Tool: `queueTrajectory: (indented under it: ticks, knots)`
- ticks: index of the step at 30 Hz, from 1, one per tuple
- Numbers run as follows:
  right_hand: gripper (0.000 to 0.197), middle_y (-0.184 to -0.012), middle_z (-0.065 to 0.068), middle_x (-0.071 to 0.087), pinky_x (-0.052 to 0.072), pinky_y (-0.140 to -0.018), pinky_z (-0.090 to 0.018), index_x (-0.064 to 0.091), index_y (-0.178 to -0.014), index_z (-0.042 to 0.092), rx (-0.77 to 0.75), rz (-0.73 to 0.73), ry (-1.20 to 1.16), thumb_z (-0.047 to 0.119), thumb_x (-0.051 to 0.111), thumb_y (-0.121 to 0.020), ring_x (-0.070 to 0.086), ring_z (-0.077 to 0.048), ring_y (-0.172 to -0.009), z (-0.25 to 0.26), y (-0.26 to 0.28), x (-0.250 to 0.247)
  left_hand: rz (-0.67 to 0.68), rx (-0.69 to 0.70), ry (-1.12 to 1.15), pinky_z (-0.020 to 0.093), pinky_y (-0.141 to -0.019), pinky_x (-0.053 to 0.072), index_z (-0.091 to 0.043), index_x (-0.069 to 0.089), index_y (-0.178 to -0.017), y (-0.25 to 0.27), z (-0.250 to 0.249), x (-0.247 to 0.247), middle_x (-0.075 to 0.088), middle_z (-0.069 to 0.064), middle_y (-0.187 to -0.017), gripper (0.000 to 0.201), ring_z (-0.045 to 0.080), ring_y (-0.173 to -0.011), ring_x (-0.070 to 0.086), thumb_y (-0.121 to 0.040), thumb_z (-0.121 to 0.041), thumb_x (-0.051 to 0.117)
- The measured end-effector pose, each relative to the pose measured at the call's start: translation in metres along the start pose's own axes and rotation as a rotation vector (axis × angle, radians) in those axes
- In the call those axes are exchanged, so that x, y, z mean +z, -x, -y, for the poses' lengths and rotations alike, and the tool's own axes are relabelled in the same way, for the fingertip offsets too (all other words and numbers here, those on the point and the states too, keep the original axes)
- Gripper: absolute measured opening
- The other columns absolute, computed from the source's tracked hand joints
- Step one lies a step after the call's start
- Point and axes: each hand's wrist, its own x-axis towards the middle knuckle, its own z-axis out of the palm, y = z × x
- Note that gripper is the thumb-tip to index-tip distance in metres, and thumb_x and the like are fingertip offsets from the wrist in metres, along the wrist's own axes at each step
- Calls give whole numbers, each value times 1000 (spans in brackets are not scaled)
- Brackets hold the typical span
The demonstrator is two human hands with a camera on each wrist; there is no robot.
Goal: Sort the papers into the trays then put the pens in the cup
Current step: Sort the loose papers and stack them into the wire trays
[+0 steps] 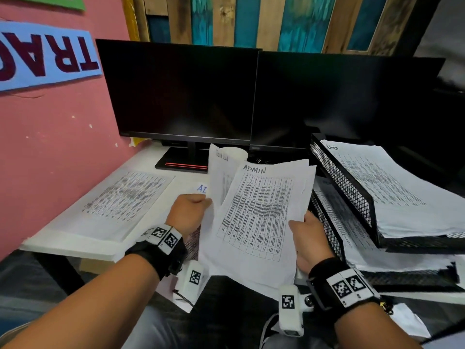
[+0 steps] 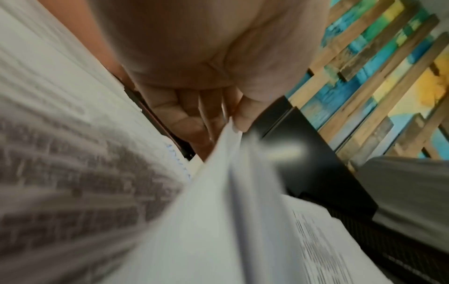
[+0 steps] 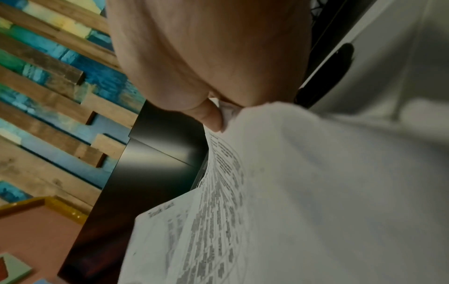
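I hold a loose bundle of printed sheets above the desk's front edge. The front sheet (image 1: pixel 259 212) is headed "ADMIN"; my right hand (image 1: pixel 305 238) grips its right edge, thumb on top (image 3: pixel 211 117). My left hand (image 1: pixel 191 210) pinches another sheet (image 1: pixel 221 172) that stands up behind the first (image 2: pixel 218 192). Two stacked black mesh trays sit at the right: the upper tray (image 1: pixel 352 187) and the lower tray (image 1: pixel 329 233), both holding papers. A white cup (image 1: pixel 234 153) stands behind the raised sheets. No pens are visible.
A pile of printed pages (image 1: pixel 120 197) lies on the white desk (image 1: pixel 63 245) at the left, with another "AD…" sheet (image 1: pixel 201 188) beside it. Two dark monitors (image 1: pixel 181 96) stand at the back. A pink wall (image 1: pixel 50 147) borders the left.
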Motion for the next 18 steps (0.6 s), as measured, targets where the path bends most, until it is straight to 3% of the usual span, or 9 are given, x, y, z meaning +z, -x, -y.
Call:
queueTrajectory:
  ticks: [1, 3, 7, 11, 14, 16, 18]
  knots:
    - [45, -111, -7, 79, 58, -93, -62, 69, -125, 20, 6, 0, -21, -6, 44, -99, 74, -36, -103, 3, -1, -4, -39, 11, 11, 29, -59, 31, -2, 57, -63, 1, -3, -8, 45, -1, -56, 39, 18, -57, 39, -97, -18, 67]
    - [45, -111, -8, 79, 59, -91, -59, 70, -123, 19, 0, 7, -48, -8, 42, -100, 74, -35, -103, 9, -1, -12, -132, 80, -38, 31, -62, 37, -5, 65, -70, 3, -15, -25, 54, -7, -56, 31, 20, -60, 47, -98, -17, 65]
    - [50, -105, -5, 81, 62, -85, -57, 70, -124, 22, -16, 10, -67, -10, 41, -99, 76, -33, -99, 11, -6, -20, -285, 280, -245, 32, -61, 41, -13, 68, -93, 8, -47, -63, 69, 5, -76, 22, 19, -61, 53, -105, -25, 54]
    - [53, -110, -9, 80, 62, -86, -58, 71, -125, 21, -23, 16, -82, -12, 41, -96, 76, -36, -102, 10, -6, -14, -392, 457, -144, 41, -69, 48, -20, 63, -96, -4, -60, -95, 69, 12, -86, 21, 21, -68, 54, -105, -31, 47]
    - [54, -111, -10, 80, 61, -88, -57, 70, -127, 19, -51, 55, -104, -14, 41, -96, 75, -38, -105, 14, -2, -9, -357, 409, 17, 39, -74, 44, -24, 63, -97, -10, -56, -100, 63, 4, -87, 18, 19, -76, 53, -105, -27, 47]
    - [54, -114, -8, 80, 59, -93, -57, 69, -129, 20, -75, 97, -121, -14, 41, -98, 74, -36, -108, 19, 2, -5, -256, 327, 105, 40, -83, 48, -27, 67, -100, -9, -47, -94, 72, 1, -103, 19, 19, -90, 63, -104, -26, 49]
    - [54, -114, -7, 80, 59, -94, -54, 68, -129, 20, -90, 132, -159, -14, 39, -99, 74, -34, -109, 27, 8, -2, -174, 217, 97, 36, -79, 53, -28, 70, -104, -6, -35, -81, 77, -2, -107, 21, 18, -89, 70, -104, -26, 50]
